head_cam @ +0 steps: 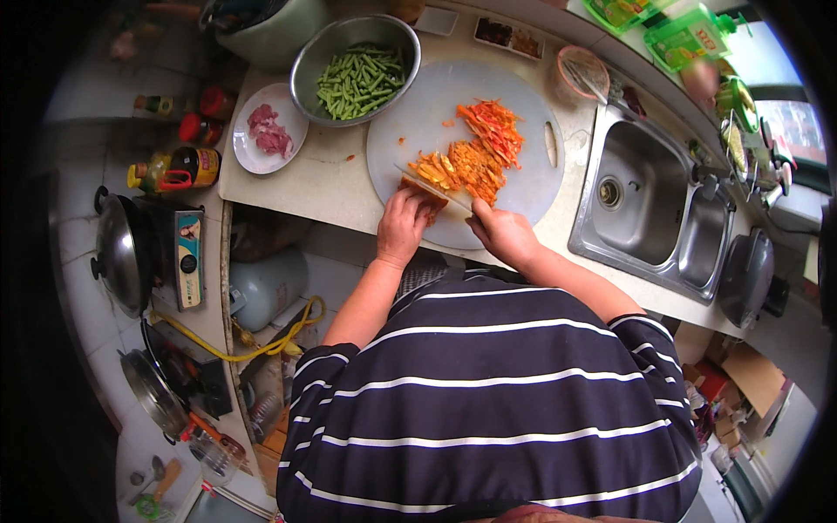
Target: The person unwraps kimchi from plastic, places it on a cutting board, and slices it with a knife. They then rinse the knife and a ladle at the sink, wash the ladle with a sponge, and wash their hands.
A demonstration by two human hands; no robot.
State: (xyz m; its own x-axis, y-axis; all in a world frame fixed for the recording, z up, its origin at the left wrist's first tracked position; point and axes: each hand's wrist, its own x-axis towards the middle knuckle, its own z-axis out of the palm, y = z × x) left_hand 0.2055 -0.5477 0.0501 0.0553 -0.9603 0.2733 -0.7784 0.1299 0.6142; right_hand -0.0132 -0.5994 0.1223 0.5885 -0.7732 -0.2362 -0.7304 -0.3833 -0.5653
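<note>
My right hand (505,230) grips a kitchen knife (439,191), whose blade slants up and left across the round white cutting board (418,98). Under the curled fingers of my left hand (402,219) lies an uncut orange-brown piece of food (425,188), possibly a pickled vegetable, with the blade right against it. Beyond the blade is a pile of thin orange slices (474,168). Red and orange shreds (494,131) sit at its far side and touch it. My fingers partly hide the piece, and my right hand covers the knife's handle.
A steel bowl of cut green beans (304,91) overlaps the board's far left edge. Left of it stands a white plate (245,147) with sliced raw meat (269,131). A double steel sink (644,189) lies to the right. Farther left are sauce bottles (189,167) and a lidded wok (121,255).
</note>
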